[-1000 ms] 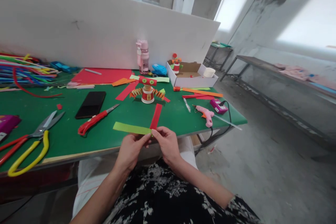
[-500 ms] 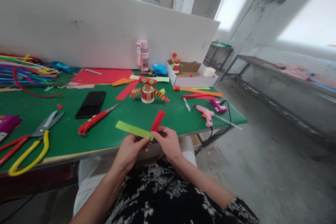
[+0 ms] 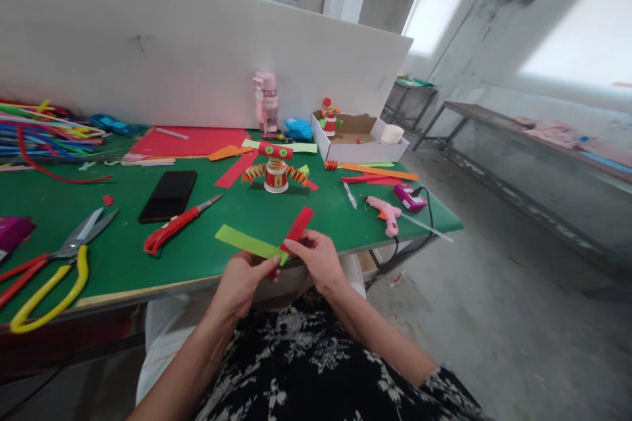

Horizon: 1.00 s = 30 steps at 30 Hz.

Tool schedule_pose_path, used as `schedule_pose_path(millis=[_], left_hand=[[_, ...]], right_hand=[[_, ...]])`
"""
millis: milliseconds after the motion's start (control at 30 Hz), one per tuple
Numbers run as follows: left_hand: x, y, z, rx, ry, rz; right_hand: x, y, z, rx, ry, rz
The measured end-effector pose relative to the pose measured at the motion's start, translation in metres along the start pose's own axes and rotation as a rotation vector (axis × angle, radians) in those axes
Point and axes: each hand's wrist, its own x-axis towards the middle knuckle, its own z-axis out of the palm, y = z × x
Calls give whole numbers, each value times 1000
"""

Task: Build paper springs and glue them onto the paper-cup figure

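Over the table's front edge, my left hand (image 3: 247, 279) pinches a light green paper strip (image 3: 241, 241) near its right end. My right hand (image 3: 318, 260) is closed on a red paper strip (image 3: 300, 223) that sticks up and to the right. The two strips meet at an angle between my fingertips; whether they are joined there I cannot tell. Beyond my hands stands a paper-cup figure (image 3: 276, 171) with a red tube head, green eyes and orange folded-paper arms.
Scissors (image 3: 74, 243), a red-handled knife (image 3: 172, 230) and a black phone (image 3: 168, 196) lie to the left. On the right are a pink glue gun (image 3: 385, 212) with its cord, a purple box (image 3: 411, 198) and a white cardboard box (image 3: 340, 152). A pink bottle (image 3: 267, 105) stands behind.
My right hand has shifted slightly up and right, and the red strip has tilted a little further right. My left hand keeps its pinch on the green strip. The whole view has moved slightly.
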Motion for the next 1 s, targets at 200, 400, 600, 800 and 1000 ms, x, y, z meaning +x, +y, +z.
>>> schedule_pose_path(millis=[200, 400, 600, 800, 1000], left_hand=[[3, 0, -5, 3, -85, -26], [3, 1, -7, -24, -95, -38], [2, 7, -6, 57, -116, -57], [0, 11, -8, 90, -161, -81], [1, 11, -10, 130, -181, -96]], right_hand=[[2, -3, -6, -58, 27, -43], [0, -7, -5, -40, -95, -1], [0, -5, -5, -127, -116, -12], [6, -19, -17, -241, -48, -33], [14, -40, -32, -349, 2, -108]])
